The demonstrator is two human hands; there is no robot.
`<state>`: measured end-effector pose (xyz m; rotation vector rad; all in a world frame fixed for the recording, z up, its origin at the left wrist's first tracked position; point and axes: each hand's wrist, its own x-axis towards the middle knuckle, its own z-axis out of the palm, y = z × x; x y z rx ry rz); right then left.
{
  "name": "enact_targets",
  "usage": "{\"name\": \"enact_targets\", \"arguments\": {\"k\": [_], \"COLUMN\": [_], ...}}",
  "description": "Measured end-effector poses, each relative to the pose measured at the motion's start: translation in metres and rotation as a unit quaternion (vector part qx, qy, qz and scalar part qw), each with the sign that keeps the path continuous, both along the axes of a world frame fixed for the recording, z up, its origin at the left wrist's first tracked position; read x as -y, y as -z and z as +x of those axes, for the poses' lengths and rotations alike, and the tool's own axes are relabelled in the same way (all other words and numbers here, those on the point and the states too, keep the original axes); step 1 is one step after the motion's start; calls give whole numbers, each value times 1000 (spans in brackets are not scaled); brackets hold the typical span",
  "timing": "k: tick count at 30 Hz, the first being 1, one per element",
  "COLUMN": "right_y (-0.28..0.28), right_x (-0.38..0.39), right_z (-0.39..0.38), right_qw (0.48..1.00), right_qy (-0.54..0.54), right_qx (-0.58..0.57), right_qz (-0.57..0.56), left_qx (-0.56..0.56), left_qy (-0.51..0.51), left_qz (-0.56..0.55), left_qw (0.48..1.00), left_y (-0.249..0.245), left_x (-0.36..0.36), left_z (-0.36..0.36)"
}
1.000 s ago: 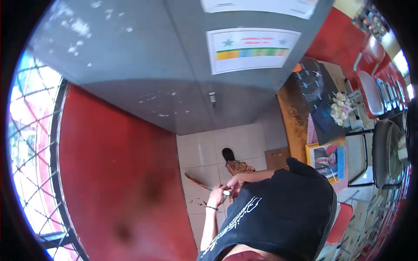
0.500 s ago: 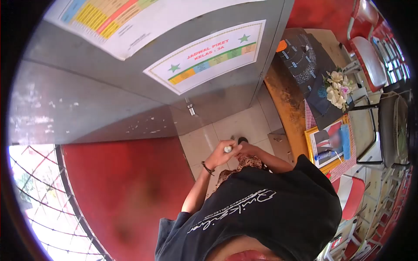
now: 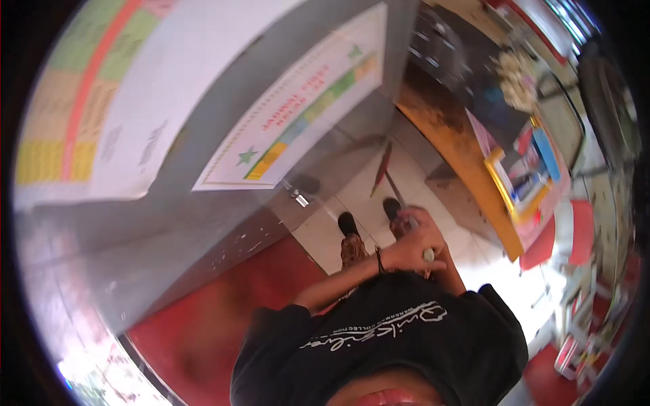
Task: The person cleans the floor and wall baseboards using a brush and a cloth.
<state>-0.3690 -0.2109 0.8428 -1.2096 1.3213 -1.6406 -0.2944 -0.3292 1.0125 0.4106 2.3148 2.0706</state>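
Gripping left hand (image 3: 406, 245): wrapped around the top of a long stick (image 3: 393, 186), low in front of the black shirt (image 3: 379, 338), with a dark band at the wrist.
Right hand: tucked behind the left; only its forearm (image 3: 455, 276) shows, so I cannot tell whether it is clenched on the stick.
Pale end cap (image 3: 428, 255): pokes out under the left hand, so the hold is at the very end and gives poor leverage. The far end could swing wide.
Stick: slants away over the floor and turns red (image 3: 380, 172) further out; motion blur hides its tip.
Shoes (image 3: 347, 223): the other shoe (image 3: 391, 206) is just beside the shaft, so a low sweep could clip a foot or trip the person.
Tiled floor (image 3: 321, 237): smooth, so the tip could skid.
Grey cabinet (image 3: 203, 203): close on the left. Its latch (image 3: 296, 198) juts out and could snag the stick, and the poster (image 3: 305, 115) could tear.
Wooden desk (image 3: 447, 135): near on the right; a wide swing could knock the framed picture (image 3: 525, 179) at its edge.
Flowers (image 3: 514, 84): further back and probably out of reach.
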Motion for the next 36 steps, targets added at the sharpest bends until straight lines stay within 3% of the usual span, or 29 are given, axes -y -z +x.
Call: {"name": "enact_targets", "arguments": {"k": [1,3,4,6,7,9,10,12,13,16,18,19,21,23,25,26,28,29,31,33,36], "right_y": [-1,-19,-33,-30,-6,66,69,77,85,169,289,276,246,252,258,257,215,199,181,206,230], "right_x": [6,31,48,68,68,70,78,86,87,57,21,17,7,-31,-70,-85,-104,-105,-94,-85,-45], "right_z": [13,2,-6,0,-4,2,6,10,12,34,52,54,76,167,225,246,277,274,261,252,166], "right_qw": [994,929,789,792,794,816,824,780,753,706,784,777,734,662,712,722,708,700,682,701,715], "right_qy": [100,238,252,342,341,370,365,405,429,452,338,333,367,393,419,423,349,335,367,401,409], "right_qx": [-36,166,410,272,271,-49,-47,239,266,176,141,190,298,387,230,176,162,169,231,122,154], "right_qz": [16,229,382,428,425,440,431,412,423,516,502,499,488,507,514,518,592,608,589,576,546], "left_qx": [-34,-64,-57,-51,-17,64,66,127,122,81,43,24,-120,-237,-236,-218,-282,-262,-183,-188,-189], "left_qy": [-4,-7,12,25,17,38,31,67,65,-43,-153,-217,-401,-536,-544,-539,-389,-383,-318,-346,-386], "left_qz": [23,20,6,-8,-61,-130,-140,-86,-97,-158,-208,-231,-294,-323,-425,-425,-625,-627,-858,-844,-840], "left_qw": [999,998,998,998,998,989,987,986,986,983,965,948,859,743,684,694,615,625,360,365,331], "left_y": [0,-1,8,21,21,16,12,3,-3,-48,-69,-68,-41,-21,-13,-10,1,22,52,69,74], "left_x": [6,19,27,39,46,65,74,88,95,115,135,146,166,180,201,211,227,231,239,255,250], "left_z": [3,11,20,40,56,89,104,124,132,140,140,144,153,145,152,148,150,150,147,144,131]}}
